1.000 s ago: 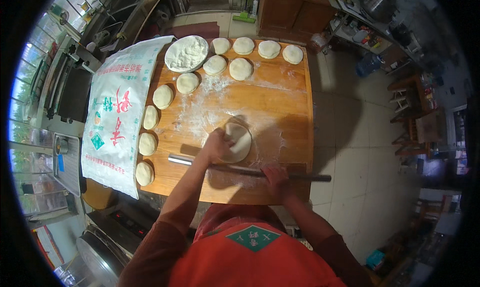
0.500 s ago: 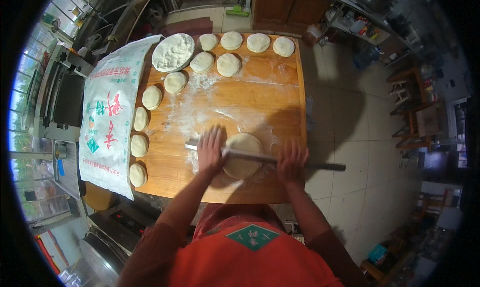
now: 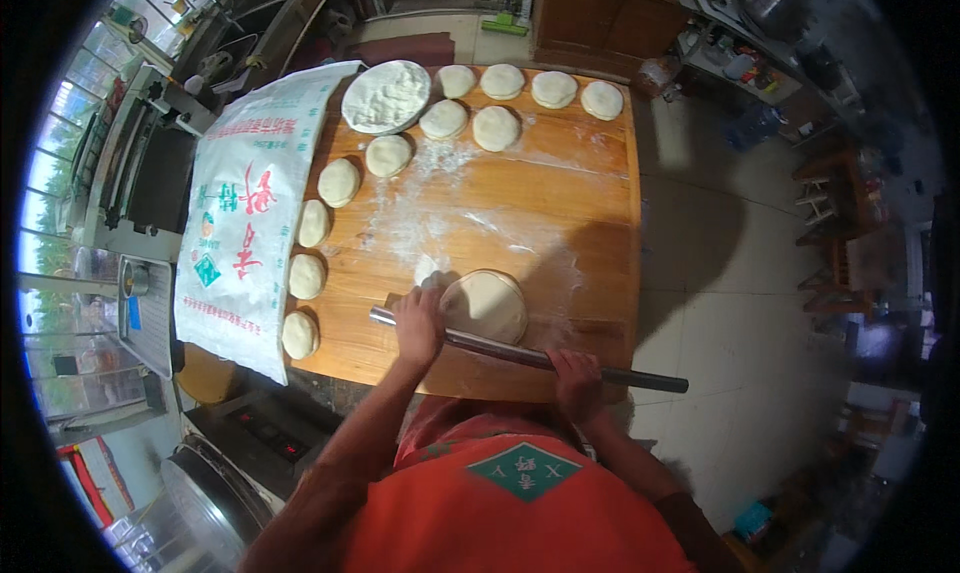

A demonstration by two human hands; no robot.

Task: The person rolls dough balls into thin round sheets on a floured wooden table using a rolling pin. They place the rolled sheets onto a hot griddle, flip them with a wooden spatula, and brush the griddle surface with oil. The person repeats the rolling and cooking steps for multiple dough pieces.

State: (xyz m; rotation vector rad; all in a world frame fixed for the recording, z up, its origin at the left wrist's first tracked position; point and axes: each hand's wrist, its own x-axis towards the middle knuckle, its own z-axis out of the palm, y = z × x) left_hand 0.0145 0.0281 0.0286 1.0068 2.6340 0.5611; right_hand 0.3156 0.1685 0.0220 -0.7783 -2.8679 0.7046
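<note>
A flattened round of dough (image 3: 486, 301) lies near the front edge of the floured wooden board. Across its near edge runs a smooth metal rolling pin (image 3: 500, 351), slanting from left down to the right, its right end jutting past the board. My left hand (image 3: 418, 325) is closed over the pin just left of the dough, fingertips toward the far side. Farther right, my right hand (image 3: 577, 378) grips the pin beyond the dough's right edge. A small pale patch of flour or dough (image 3: 428, 271) sits beyond my left fingers.
Several thick dough rounds (image 3: 497, 129) line the back and left of the wooden board (image 3: 560, 208). A bowl of white flour (image 3: 387, 97) stands at the back left corner. Beside it a printed white sack (image 3: 245, 223) covers the left side. Tiled floor lies to the right.
Both hands have drawn the rolling pin toward me, from the dough's middle to its near edge. My fingers, stretched out before, now curl around the pin. The view has shifted slightly.
</note>
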